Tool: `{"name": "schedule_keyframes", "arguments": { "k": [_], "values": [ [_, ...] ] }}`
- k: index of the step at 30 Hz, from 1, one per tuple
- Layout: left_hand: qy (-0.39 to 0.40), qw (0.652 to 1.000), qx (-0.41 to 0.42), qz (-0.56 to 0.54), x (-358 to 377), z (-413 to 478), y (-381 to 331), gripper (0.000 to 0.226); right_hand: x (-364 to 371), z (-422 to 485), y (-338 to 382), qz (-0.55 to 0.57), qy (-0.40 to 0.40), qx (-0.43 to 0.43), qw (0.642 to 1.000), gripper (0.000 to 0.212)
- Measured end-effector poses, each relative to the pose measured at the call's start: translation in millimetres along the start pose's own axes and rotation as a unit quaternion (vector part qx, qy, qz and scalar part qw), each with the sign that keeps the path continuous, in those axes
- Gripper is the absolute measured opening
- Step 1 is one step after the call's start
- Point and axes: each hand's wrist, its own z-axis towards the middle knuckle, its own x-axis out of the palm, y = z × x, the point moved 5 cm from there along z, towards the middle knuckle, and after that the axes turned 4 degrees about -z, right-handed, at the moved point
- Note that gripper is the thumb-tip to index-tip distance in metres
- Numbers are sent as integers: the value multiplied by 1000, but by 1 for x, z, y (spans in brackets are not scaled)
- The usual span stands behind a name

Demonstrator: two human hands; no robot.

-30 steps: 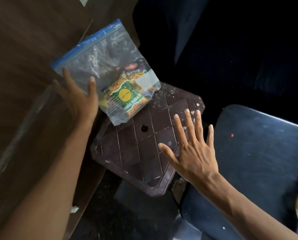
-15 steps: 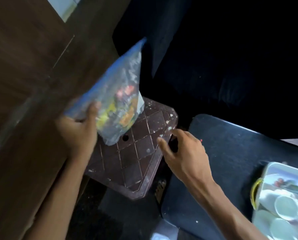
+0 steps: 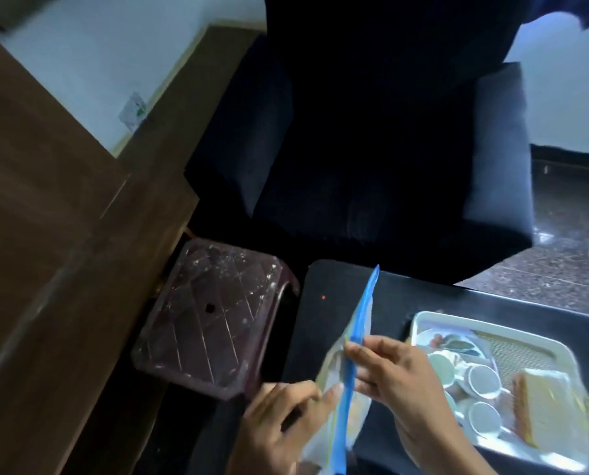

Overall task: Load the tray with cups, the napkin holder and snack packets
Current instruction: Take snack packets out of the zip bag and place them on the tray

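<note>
A clear zip bag with a blue seal, holding snack packets, is held edge-on above the black table. My left hand grips its left side and my right hand pinches the blue seal from the right. To the right, a pale tray rests on the table. Inside it lie several white cups in a clear bag and a tan napkin holder with napkins.
A dusty maroon plastic stool stands left of the table. A brown wooden cabinet fills the left side. A dark armchair sits behind the table, with speckled floor at right.
My left hand lifted the snack bag off the stool and carried it right over the black table. My right hand took hold of the bag's seal. The view swung right, revealing the tray.
</note>
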Motion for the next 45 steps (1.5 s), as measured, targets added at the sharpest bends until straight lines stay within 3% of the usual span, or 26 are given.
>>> {"name": "schedule_keyframes", "arguments": {
  "k": [2,4,7,10,14,16,21,24,28,34,39,42,45],
  "values": [
    [-39,973,-200,-105,5,-7,-17,30,-33,-27,-14,36,23,17,999,15],
    [-21,900,-374,-225,26,-25,-32,53,-63,-49,-27,30,43,19,998,31],
    [-92,905,-347,-228,52,-19,-105,15,-112,-82,-35,-30,52,-20,998,32],
    [-67,849,-411,-325,106,-41,-161,23,-159,-111,-37,-148,54,-94,983,12],
    [-67,845,-433,-307,141,-43,-205,5,-209,-134,-35,-286,23,-196,938,19],
    [-60,850,-434,-292,153,-48,-219,4,-227,-141,-38,-282,37,-200,938,18],
    [-36,822,-468,-324,169,-51,-242,13,-261,-158,-46,-160,77,-168,970,39],
    [9,814,-470,-341,175,-49,-252,14,-274,-162,-50,-93,85,-154,980,33],
    [47,823,-460,-329,179,-43,-257,10,-282,-164,-51,-91,71,-149,982,32],
    [43,806,-481,-342,188,-34,-251,13,-281,-160,-56,-29,28,-106,994,19],
    [-8,768,-523,-371,184,-28,-235,15,-260,-158,-61,1,-73,-79,994,15],
    [6,741,-540,-400,181,-24,-222,15,-248,-155,-57,-28,-134,-82,987,16],
    [63,765,-510,-388,177,-16,-206,15,-235,-154,-41,-194,-173,-179,949,14]
  ]
}}
